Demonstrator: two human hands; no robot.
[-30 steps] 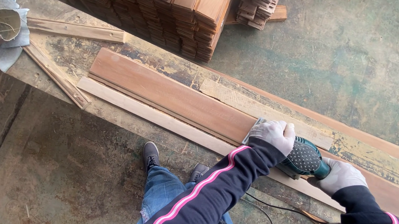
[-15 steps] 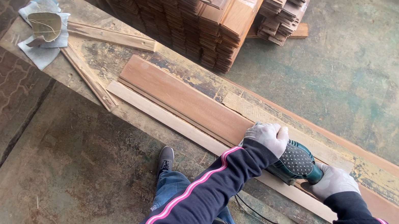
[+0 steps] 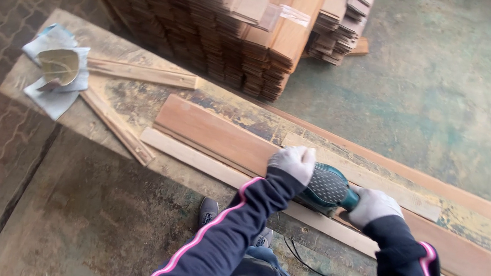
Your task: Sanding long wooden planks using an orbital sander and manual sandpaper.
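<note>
Left hand: the gloved left hand point(image 3: 293, 162) lies over the front of the sander point(image 3: 325, 188), fingers curled down and clamped on its top.
Right hand: the gloved right hand point(image 3: 372, 206) is wrapped tight around the sander's rear handle.
Sander: a teal power tool, flat on the reddish board point(image 3: 214, 133), between the two hands; a black cord point(image 3: 317, 269) hangs below the surface edge.
Board: long, lying along the surface point(image 3: 131, 94), with a pale strip point(image 3: 192, 156) just beside its near edge.
Left end of surface: folded grey cloths point(image 3: 55, 72) with a curled sheet of sandpaper on them, next to two thin wood strips point(image 3: 117, 124).
Beyond the surface: a tall stack of planks point(image 3: 234, 29) on the concrete floor point(image 3: 455, 83).
</note>
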